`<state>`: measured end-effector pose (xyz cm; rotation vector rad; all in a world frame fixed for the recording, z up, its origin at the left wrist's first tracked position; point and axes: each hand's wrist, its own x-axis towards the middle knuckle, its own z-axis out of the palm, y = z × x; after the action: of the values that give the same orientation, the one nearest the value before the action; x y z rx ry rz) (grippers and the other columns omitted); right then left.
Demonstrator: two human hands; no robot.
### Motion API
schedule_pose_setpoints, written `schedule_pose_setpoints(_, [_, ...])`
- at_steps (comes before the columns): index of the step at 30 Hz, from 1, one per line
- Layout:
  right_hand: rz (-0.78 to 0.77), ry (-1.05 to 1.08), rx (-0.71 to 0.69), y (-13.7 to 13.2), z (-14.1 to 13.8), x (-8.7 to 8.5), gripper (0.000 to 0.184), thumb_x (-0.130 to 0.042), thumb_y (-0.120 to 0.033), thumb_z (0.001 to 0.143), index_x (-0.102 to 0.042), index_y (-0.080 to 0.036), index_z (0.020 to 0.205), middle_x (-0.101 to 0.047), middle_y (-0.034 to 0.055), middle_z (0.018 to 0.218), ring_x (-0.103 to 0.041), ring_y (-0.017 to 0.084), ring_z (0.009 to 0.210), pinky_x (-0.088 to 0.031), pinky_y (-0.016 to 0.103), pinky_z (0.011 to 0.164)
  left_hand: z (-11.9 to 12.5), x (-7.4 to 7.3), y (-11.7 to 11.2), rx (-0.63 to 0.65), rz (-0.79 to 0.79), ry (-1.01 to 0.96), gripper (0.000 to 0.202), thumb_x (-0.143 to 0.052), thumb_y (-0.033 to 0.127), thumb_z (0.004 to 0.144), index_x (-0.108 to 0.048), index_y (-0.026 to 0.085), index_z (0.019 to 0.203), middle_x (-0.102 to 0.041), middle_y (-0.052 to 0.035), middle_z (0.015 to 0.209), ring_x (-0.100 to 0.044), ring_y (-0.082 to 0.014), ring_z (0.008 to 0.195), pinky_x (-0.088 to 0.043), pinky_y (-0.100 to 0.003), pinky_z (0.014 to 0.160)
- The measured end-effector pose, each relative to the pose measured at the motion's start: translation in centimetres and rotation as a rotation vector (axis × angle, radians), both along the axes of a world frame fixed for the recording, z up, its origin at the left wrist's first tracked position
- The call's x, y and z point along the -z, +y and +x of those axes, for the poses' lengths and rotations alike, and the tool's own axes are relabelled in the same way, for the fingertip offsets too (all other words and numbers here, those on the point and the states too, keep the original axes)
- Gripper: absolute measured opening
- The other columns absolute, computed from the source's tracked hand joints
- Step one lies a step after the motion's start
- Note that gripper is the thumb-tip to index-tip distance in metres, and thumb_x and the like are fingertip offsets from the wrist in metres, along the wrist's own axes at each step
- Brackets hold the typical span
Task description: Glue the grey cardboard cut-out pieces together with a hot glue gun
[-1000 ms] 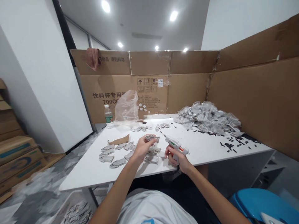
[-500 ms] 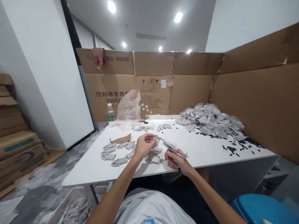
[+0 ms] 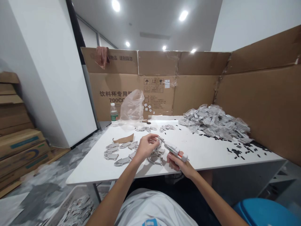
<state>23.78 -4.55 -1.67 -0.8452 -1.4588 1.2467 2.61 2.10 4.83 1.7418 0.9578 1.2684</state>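
Past my right grip (image 3: pixel 178 161), white tabletop (image 3: pixel 204 155) runs to the foil pile (image 3: pixel 215 121) and cardboard wall (image 3: pixel 258 100); gray cutouts (image 3: pixel 117 153) crowd under my left grip (image 3: pixel 146 147).

We're looking from one camera worn on the person's head, facing forward and tipped down over the white table (image 3: pixel 207 150). It sits close above the left hand (image 3: pixel 146 147) and right hand (image 3: pixel 178 164), with a wide view. Frame runs from the shirt front (image 3: pixel 150 208) at the bottom, past the cardboard wall (image 3: pixel 155 64), up to the ceiling lights (image 3: pixel 183 15).
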Motion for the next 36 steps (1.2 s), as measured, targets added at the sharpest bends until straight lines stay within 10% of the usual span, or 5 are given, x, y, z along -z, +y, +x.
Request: schedule_pose_setpoints(36, [-0.035,-0.205,0.192,0.17,-0.56,0.17,0.060,-0.061,-0.062,0.096,-0.059,-0.022,0.052,-0.040,-0.0031,0.043,-0.036,0.012,0.043,-0.026,0.030,0.049,0.44,-0.48,-0.49,0.075,-0.228,-0.225,0.042,-0.094,0.025,0.066,-0.079,0.012,0.103,-0.074,-0.0042,0.083,-0.070,-0.0156,0.076,-0.055,-0.024,0.069])
